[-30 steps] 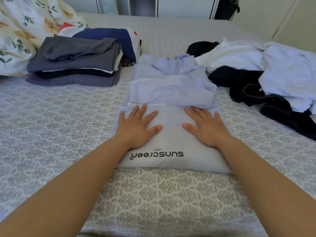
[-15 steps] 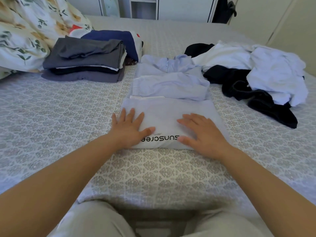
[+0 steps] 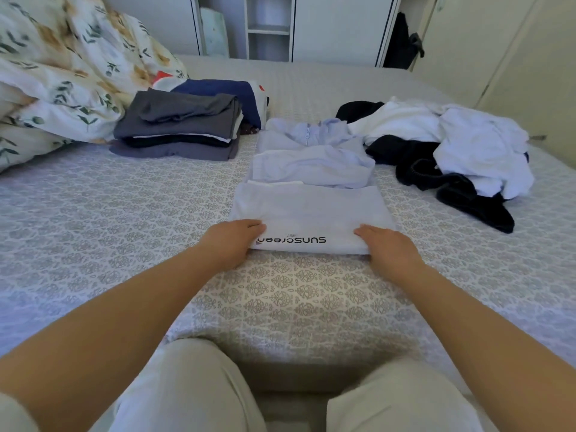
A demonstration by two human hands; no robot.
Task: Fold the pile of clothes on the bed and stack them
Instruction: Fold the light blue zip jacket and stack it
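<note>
Both hands have slid back to the near hem of the pale blue "sunscreen" jacket (image 3: 308,210) lying mid-bed, left hand (image 3: 232,241) and right hand (image 3: 388,247) gripping its corners, probably to fold it upward toward the collar.

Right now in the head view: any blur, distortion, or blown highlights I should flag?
Head view: wide-angle bending bows the wardrobe uprights and stretches both forearms; the floral duvet at the left edge is smeared; soft, even light, no hard shadows; the white clothes lose fold detail; the print on the light blue garment reads sharp, upside down.
</note>
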